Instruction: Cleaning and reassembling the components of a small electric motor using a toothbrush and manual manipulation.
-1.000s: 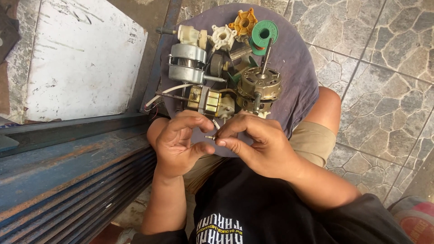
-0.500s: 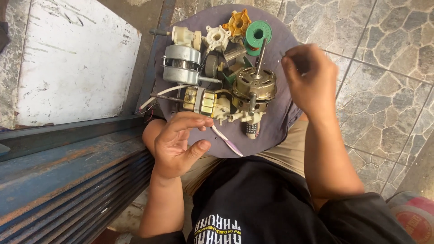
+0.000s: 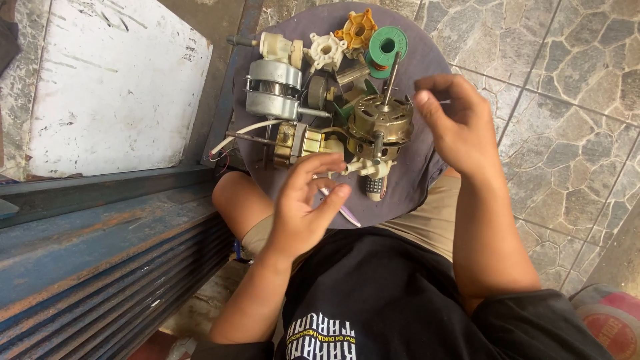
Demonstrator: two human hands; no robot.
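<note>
The round tray [image 3: 427, 173] is dull grey-purple. Near its far rim lie an orange plastic hub [image 3: 359, 29] and, just right of it, a green spool [image 3: 387, 44]; a cream hub [image 3: 326, 51] sits left of the orange one. The motor [image 3: 380, 120] at tray centre is brassy gold, the one [image 3: 272, 90] left of it silver-grey. The floor tiles [image 3: 560, 133] show a grey cobble pattern.
</note>
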